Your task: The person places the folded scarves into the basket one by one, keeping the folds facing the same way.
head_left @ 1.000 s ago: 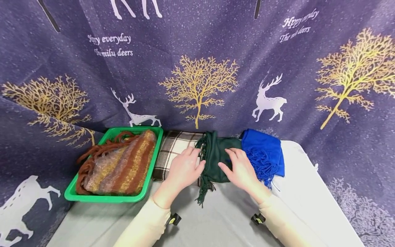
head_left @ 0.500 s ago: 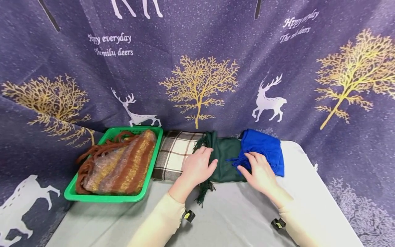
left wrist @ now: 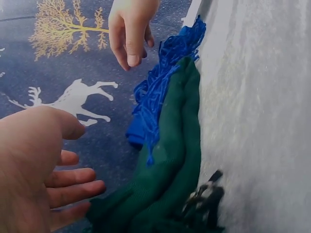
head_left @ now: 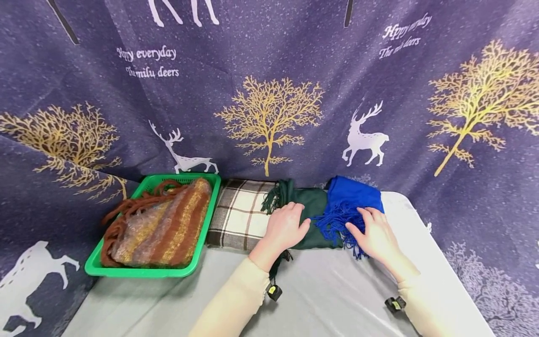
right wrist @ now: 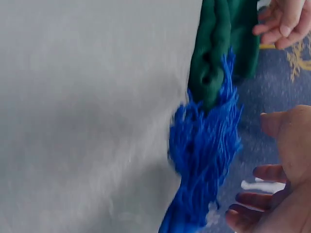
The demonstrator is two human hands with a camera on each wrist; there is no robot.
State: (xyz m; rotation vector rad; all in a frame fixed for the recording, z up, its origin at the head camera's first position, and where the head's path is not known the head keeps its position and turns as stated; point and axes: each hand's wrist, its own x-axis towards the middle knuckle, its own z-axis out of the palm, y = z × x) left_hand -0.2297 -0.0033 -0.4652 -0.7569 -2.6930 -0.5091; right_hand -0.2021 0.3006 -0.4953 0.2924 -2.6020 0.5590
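A folded dark green scarf [head_left: 310, 201] lies in the middle of the row, its left end with fringe over a brown-and-white plaid scarf [head_left: 241, 213]. Overlapping its right end is a folded blue scarf [head_left: 353, 191], whose loose fringe [right wrist: 206, 141] spreads toward the green one. My left hand [head_left: 285, 228] is over the green scarf's left part, fingers relaxed and holding nothing; in the left wrist view the same hand [left wrist: 43, 170] appears apart from the cloth. Over the blue scarf's right part is my right hand [head_left: 376, 236], its fingers [right wrist: 255, 200] loosely bent around nothing.
At the left stands a green plastic basket [head_left: 141, 272] with a brown, yellow and grey striped scarf [head_left: 168, 229] in it. Everything rests on a table with a pale grey cover [head_left: 328, 299]. A purple printed curtain [head_left: 269, 56] hangs right behind.
Both hands have moved to the right, the right one from the green scarf to the blue one. More blue fringe shows. The scarves stay in place.
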